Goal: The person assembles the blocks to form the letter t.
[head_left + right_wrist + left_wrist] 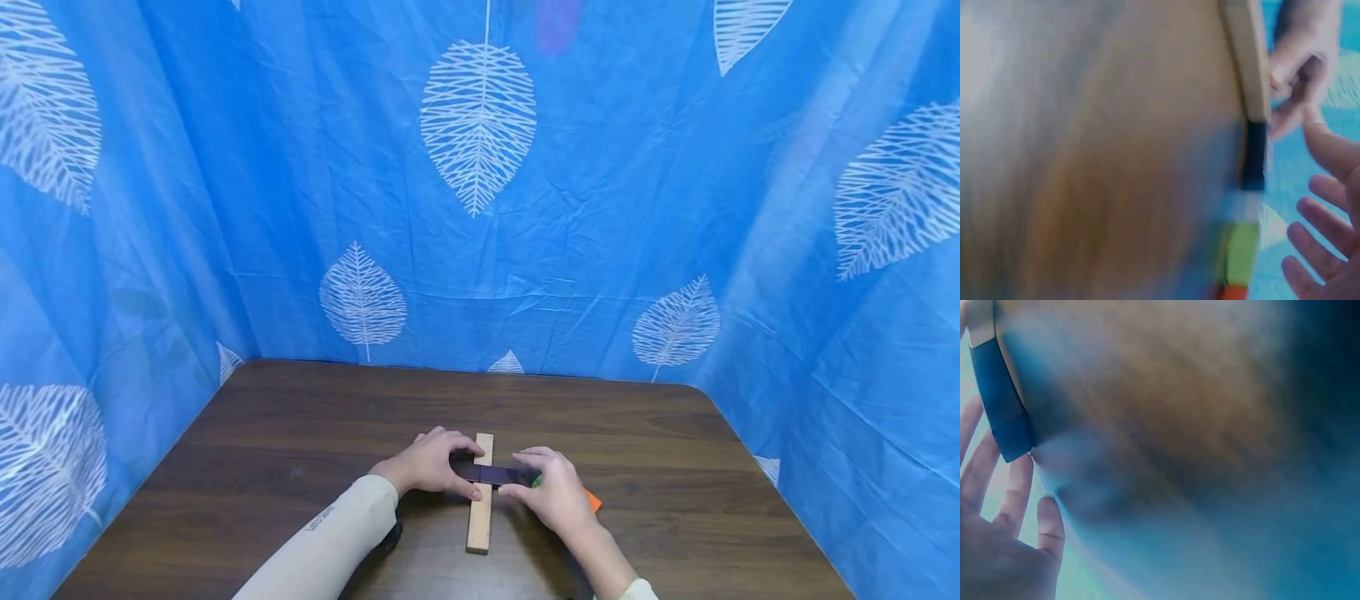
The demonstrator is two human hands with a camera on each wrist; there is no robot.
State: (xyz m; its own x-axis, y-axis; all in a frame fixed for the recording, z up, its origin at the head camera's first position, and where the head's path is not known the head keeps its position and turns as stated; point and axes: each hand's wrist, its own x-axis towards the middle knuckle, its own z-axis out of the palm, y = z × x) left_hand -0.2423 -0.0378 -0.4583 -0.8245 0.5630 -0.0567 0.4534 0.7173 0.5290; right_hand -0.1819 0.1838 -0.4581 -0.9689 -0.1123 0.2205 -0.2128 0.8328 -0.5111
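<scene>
A pale wooden plank (478, 521) lies lengthwise on the table in the head view. A dark block (501, 476) crosses it and sticks out to the right; it appears blue in the left wrist view. My left hand (429, 463) arches in from the left, with index fingertip and thumb tip over the plank on either side of the block. To the right, my right hand (557, 493) has thumb and fingers spread apart around the block's end, holding nothing. Beside that hand, partly hidden, are a green block (1242, 253) and an orange block (593, 500).
The brown wood-grain table (315, 425) extends around both hands. A blue curtain (570, 275) with white leaf prints surrounds its back and sides. Much of the tabletop looks blurred in both wrist views.
</scene>
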